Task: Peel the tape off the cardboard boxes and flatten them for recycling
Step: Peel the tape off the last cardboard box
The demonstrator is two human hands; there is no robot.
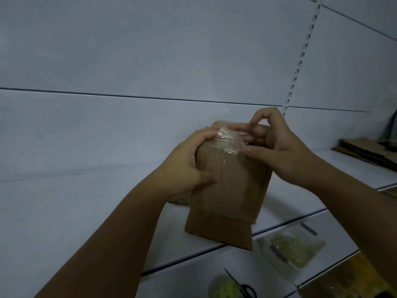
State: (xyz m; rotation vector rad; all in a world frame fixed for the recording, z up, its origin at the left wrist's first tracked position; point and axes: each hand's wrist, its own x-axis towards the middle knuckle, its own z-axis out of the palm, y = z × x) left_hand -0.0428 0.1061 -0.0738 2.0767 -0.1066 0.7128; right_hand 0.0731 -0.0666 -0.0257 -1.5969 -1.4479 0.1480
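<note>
Though apart, hands [189,166] [279,145] curled on box [227,190], tape [227,141].

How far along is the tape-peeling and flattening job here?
Done: flattened brown cardboard pieces lie on the white shelf at right. In hand: the left hand holds a brown cardboard box while the right hand pinches its crinkled clear tape. Left: finish peeling, flatten this box.
</note>
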